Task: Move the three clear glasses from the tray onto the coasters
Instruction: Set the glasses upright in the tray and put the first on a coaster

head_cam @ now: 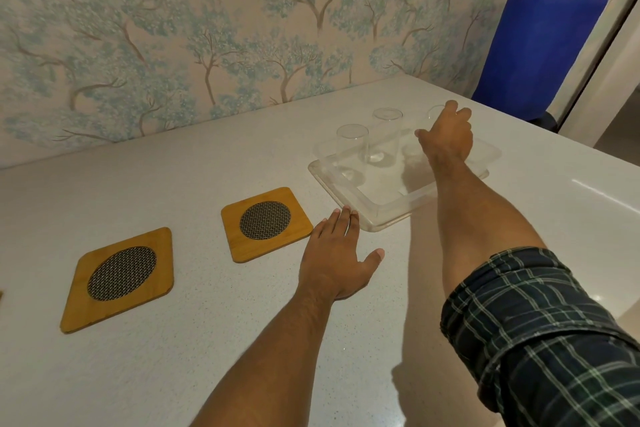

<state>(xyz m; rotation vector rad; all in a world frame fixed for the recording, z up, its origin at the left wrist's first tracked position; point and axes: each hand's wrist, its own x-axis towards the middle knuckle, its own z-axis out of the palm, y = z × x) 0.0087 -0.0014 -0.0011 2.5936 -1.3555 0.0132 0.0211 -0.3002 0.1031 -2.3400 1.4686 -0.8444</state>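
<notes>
A clear plastic tray (388,210) sits on the white table at the right. Three clear glasses stand in it: a left glass (351,146), a middle glass (387,133) and a right glass (433,114) at the far side. My right hand (446,135) is wrapped around the right glass, which it mostly hides. My left hand (334,255) lies flat on the table with fingers spread, its fingertips near the tray's front corner. Two wooden coasters with dark mesh centres lie to the left: a near coaster (119,279) and a far coaster (265,224). Both are bare.
A sliver of another wooden piece (1,298) shows at the left edge. A blue chair (533,48) stands beyond the table's far right corner. A wallpapered wall (173,45) runs along the table's back edge.
</notes>
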